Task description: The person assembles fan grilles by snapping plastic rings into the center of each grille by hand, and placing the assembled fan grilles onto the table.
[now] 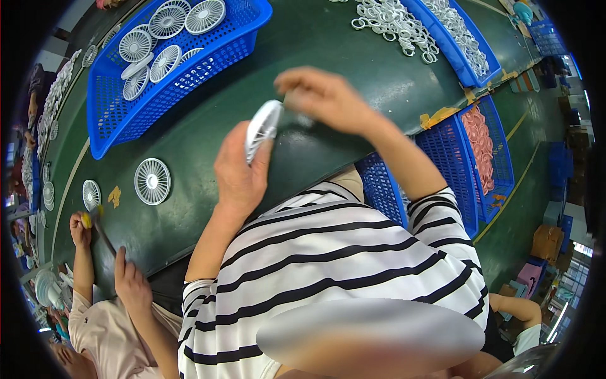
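Note:
My left hand grips a white round fan grille, tilted up nearly on edge above the green table. To its right is my right hand, just past the grille's upper edge. Motion smears its fingers, and a faint pale blur lies beneath them; whether anything is held there I cannot make out. A second spoked grille lies flat on the table, left of my left hand.
A blue perforated basket of white grilles stands at the far left. White rings lie heaped beside a blue tray at the far right. Below the table edge, a basket holds pink parts. At left, a co-worker's hands hold a yellow-headed tool.

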